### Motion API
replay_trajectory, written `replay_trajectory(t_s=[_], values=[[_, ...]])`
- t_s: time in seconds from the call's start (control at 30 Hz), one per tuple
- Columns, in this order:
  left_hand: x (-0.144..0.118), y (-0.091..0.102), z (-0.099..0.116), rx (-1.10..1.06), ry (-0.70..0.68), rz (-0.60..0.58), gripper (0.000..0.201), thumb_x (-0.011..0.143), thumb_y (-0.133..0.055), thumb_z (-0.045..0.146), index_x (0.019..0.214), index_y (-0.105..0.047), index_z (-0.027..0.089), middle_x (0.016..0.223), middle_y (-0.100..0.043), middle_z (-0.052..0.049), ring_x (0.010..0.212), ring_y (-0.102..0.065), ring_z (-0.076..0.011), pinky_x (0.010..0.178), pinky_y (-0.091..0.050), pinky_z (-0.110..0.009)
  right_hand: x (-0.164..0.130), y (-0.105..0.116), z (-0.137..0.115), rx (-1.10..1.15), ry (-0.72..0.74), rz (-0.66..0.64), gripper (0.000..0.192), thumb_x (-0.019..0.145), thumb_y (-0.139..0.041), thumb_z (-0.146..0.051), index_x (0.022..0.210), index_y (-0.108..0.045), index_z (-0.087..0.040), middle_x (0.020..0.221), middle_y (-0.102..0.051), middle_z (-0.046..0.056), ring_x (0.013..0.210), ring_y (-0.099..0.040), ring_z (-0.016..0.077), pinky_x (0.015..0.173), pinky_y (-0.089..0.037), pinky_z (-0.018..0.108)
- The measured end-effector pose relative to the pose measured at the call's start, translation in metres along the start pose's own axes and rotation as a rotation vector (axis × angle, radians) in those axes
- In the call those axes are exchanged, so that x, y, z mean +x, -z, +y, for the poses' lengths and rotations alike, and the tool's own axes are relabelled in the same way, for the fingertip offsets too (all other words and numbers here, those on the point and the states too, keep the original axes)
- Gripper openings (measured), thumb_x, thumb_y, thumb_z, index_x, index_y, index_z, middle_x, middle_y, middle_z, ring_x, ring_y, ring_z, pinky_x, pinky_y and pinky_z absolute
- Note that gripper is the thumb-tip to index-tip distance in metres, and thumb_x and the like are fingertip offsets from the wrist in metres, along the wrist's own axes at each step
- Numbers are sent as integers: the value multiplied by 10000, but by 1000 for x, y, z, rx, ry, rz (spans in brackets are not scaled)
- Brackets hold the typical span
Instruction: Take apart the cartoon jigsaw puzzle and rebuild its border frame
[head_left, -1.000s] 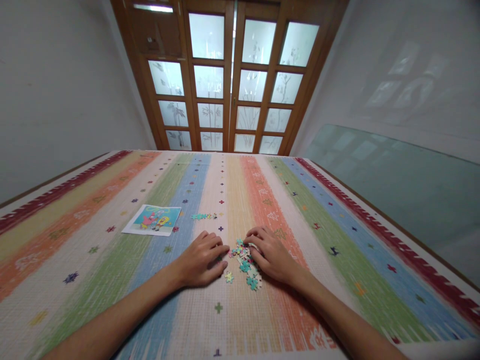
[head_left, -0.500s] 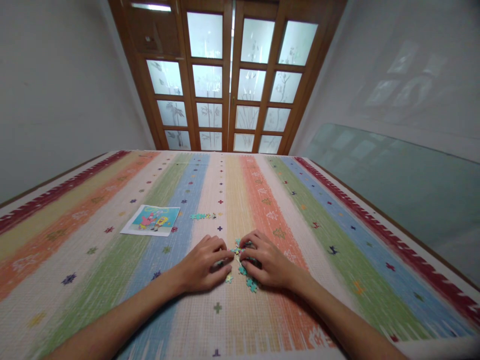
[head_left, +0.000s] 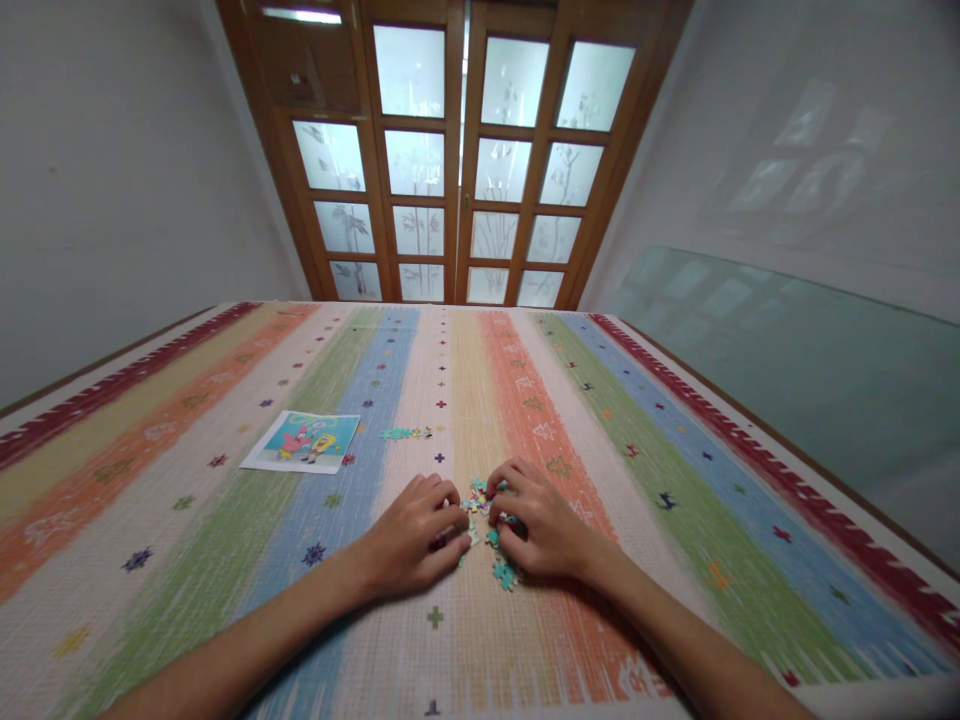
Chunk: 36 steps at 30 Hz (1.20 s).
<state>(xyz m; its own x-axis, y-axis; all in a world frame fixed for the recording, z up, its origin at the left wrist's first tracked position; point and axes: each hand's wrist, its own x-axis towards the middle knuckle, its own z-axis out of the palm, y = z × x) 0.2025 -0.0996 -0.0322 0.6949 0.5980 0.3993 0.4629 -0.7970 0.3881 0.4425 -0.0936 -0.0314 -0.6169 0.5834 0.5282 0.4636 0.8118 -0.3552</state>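
Note:
A small heap of jigsaw puzzle pieces [head_left: 478, 497], mostly teal with some pink and yellow, lies between my two hands. My left hand [head_left: 418, 532] rests at its left side with curled fingers, a pale puzzle piece [head_left: 473, 535] at the thumb and fingertips. On the right side, my right hand [head_left: 538, 522] arches over several pieces, its bent fingers and thumb apart. Teal pieces [head_left: 505, 573] lie just below the right thumb. Both palms are hidden, and the fingers partly cover the heap. Farther up is a joined strip of puzzle pieces [head_left: 406, 434].
A printed cartoon picture [head_left: 306, 442] lies flat on the left part of the striped tablecloth [head_left: 480, 640]. Behind the far table edge stand wooden doors with frosted panes [head_left: 416, 163]. A pale green glass-like panel [head_left: 787, 380] stands along the right side.
Both hands have drawn slightly apart, the left one leftward and the right one rightward. More of the heap shows between them. A pale piece now shows at my left thumb.

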Motion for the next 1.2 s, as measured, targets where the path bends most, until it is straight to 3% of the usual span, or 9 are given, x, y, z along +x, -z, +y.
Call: replay_trajectory(t_s=[0.33,0.57,0.8,0.9,1.03,1.2], values=[[2,-1,2,-8,70,-30,160,924,-572,208,1001,-712,220,940,-578,-68,921,-516,-246,795,-444,-387,1,1,-9,87,49,-78,160,810,-605,-110,856,-723,-208,994,-643,84,968,-557,242,843,-501,417],[2,-2,2,-110,127,9,63,883,-601,192,934,-636,205,996,-604,-69,967,-522,-251,863,-454,-418,2,0,-10,117,57,-70,163,805,-612,-124,826,-744,-218,999,-652,79,961,-552,238,833,-499,411],[3,6,-1,-225,173,3,52,927,-575,204,897,-617,205,892,-656,-44,878,-583,-216,807,-475,-388,2,-3,-10,109,76,-70,166,840,-596,-154,820,-752,-206,973,-656,81,938,-561,231,823,-498,406],[4,21,-16,-230,190,54,72,929,-588,221,902,-653,209,886,-687,-49,847,-614,-210,783,-495,-382,2,-1,-11,107,63,-83,169,843,-591,-156,820,-749,-210,977,-661,81,946,-562,234,825,-502,405],[1,50,-53,-119,242,145,132,921,-582,270,898,-700,214,844,-713,-45,803,-630,-216,763,-504,-389,2,0,-12,117,55,-90,166,841,-588,-152,801,-738,-209,978,-668,80,942,-571,233,826,-495,407],[-11,72,-96,53,439,137,195,874,-578,348,856,-724,219,795,-727,-51,758,-637,-252,742,-505,-412,1,-2,-11,132,40,-93,159,860,-587,-168,804,-731,-209,987,-670,78,958,-571,232,840,-489,411]])
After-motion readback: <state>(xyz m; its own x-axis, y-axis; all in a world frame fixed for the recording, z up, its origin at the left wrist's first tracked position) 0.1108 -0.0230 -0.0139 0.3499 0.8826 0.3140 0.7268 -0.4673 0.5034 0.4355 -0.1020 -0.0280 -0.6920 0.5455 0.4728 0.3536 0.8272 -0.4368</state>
